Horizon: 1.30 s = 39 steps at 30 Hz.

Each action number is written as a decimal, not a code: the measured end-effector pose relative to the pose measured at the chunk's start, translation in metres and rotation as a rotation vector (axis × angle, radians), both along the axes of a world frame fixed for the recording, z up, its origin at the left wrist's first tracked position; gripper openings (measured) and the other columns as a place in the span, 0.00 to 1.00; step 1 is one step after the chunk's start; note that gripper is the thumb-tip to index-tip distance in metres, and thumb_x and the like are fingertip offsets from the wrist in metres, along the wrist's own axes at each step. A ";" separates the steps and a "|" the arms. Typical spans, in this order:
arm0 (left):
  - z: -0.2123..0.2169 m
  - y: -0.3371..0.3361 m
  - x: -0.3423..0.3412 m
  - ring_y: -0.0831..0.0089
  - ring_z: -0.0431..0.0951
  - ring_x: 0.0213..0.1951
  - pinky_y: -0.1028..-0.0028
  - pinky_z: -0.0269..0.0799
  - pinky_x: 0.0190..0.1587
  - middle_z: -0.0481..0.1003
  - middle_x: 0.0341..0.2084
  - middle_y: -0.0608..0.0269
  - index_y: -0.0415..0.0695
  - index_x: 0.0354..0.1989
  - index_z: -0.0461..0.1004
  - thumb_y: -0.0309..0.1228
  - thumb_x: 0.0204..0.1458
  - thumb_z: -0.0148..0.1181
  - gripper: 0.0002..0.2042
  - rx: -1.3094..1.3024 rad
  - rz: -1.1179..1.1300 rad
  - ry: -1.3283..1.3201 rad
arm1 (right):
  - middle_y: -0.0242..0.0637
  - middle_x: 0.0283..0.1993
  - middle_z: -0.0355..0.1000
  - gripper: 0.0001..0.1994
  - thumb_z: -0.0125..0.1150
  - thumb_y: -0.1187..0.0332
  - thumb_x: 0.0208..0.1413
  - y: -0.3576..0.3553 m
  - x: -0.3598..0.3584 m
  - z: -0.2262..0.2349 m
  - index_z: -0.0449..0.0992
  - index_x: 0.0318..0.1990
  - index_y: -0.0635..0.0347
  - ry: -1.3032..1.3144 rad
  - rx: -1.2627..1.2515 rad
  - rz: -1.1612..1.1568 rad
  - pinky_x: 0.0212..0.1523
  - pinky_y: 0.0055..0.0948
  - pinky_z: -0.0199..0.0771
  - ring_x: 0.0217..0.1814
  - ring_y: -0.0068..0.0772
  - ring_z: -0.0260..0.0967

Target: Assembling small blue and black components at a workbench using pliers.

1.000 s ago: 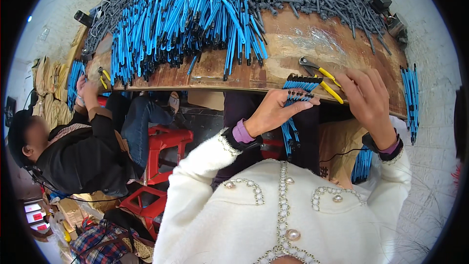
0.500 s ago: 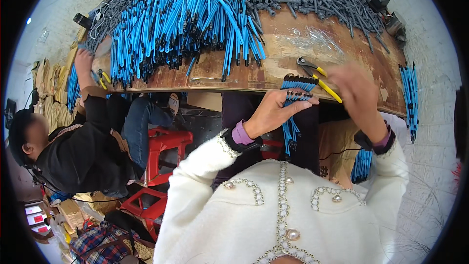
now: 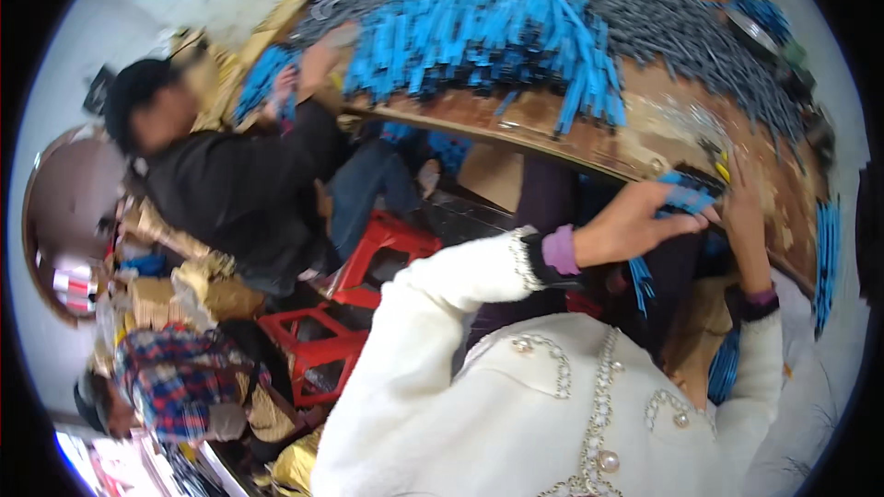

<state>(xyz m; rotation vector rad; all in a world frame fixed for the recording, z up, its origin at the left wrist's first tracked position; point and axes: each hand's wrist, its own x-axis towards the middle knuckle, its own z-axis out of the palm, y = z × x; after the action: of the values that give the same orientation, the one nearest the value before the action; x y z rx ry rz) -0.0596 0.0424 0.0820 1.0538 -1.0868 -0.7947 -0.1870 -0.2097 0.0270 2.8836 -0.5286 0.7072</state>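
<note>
My left hand (image 3: 635,223) is closed around a bundle of thin blue strips (image 3: 683,197) with black ends, held beside the table's near edge. The bundle's lower ends hang below the hand. Right beside it, my right hand (image 3: 748,212) is stretched over the table edge, fingers long and pointing away from me. Its fingertips are next to the yellow handle of a pair of pliers (image 3: 723,166), partly hidden by the hand. Motion blur hides whether they touch. A large heap of similar blue strips (image 3: 479,32) covers the table's middle.
Grey plastic pieces (image 3: 635,0) are piled along the back of the wooden table (image 3: 488,118). More blue strips (image 3: 827,262) hang off its right end. A co-worker in black (image 3: 239,193) sits at the left, near red stools (image 3: 318,350). Another person in plaid (image 3: 175,373) is behind.
The view has swung left, so the table sits further right and a second person's head shows. My right hand has come down beside the pliers; my left still holds the bundle.
</note>
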 end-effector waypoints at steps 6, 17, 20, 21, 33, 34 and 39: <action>0.006 0.025 -0.017 0.77 0.78 0.44 0.75 0.74 0.48 0.79 0.39 0.60 0.35 0.45 0.76 0.21 0.56 0.59 0.09 -0.101 -0.024 0.053 | 0.52 0.65 0.61 0.27 0.49 0.79 0.52 0.056 -0.001 0.018 0.64 0.63 0.62 -0.015 0.928 0.432 0.66 0.37 0.57 0.68 0.51 0.57; -0.034 -0.038 0.035 0.77 0.78 0.42 0.73 0.74 0.46 0.79 0.35 0.63 0.37 0.44 0.75 0.22 0.56 0.59 0.09 -0.034 0.118 -0.171 | 0.42 0.60 0.68 0.20 0.51 0.63 0.65 0.015 0.017 -0.014 0.67 0.58 0.69 -0.220 0.865 0.145 0.59 0.33 0.66 0.60 0.38 0.67; -0.039 -0.046 0.042 0.76 0.78 0.41 0.72 0.74 0.46 0.79 0.35 0.63 0.38 0.45 0.76 0.22 0.56 0.59 0.09 -0.116 0.106 -0.226 | 0.42 0.59 0.69 0.21 0.46 0.58 0.69 0.006 0.008 0.009 0.66 0.60 0.65 -0.346 1.233 0.205 0.57 0.32 0.68 0.59 0.36 0.68; -0.039 -0.044 0.036 0.76 0.79 0.41 0.73 0.74 0.46 0.79 0.36 0.62 0.38 0.46 0.76 0.23 0.56 0.59 0.10 -0.194 0.048 -0.191 | 0.42 0.59 0.69 0.21 0.46 0.58 0.69 0.009 0.006 0.015 0.66 0.61 0.64 -0.355 1.333 0.214 0.58 0.33 0.68 0.59 0.36 0.68; 0.088 -0.021 0.029 0.64 0.79 0.48 0.67 0.75 0.53 0.78 0.43 0.52 0.38 0.58 0.67 0.25 0.60 0.55 0.17 0.012 -0.113 0.131 | 0.52 0.64 0.64 0.38 0.33 0.38 0.65 0.075 0.036 0.026 0.57 0.66 0.66 0.124 1.917 0.582 0.65 0.42 0.62 0.65 0.48 0.64; 0.086 -0.027 0.040 0.61 0.79 0.49 0.66 0.74 0.54 0.77 0.44 0.51 0.39 0.60 0.64 0.27 0.60 0.55 0.20 0.005 -0.166 0.272 | 0.55 0.64 0.63 0.39 0.33 0.38 0.64 0.092 0.030 0.020 0.56 0.67 0.67 0.103 2.294 0.693 0.66 0.43 0.61 0.66 0.50 0.62; 0.051 -0.041 0.095 0.60 0.75 0.54 0.65 0.72 0.56 0.74 0.50 0.49 0.42 0.59 0.65 0.30 0.61 0.54 0.18 0.224 0.053 0.409 | 0.61 0.65 0.60 0.41 0.35 0.36 0.63 0.130 0.027 0.007 0.56 0.67 0.69 0.028 2.667 0.616 0.66 0.45 0.61 0.66 0.54 0.62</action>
<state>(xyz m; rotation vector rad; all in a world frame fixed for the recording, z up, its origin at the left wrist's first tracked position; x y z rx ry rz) 0.0350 0.0017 0.1332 1.0418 -0.6302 -1.0524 -0.1603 -0.0800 0.0336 -0.5953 0.0964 0.2354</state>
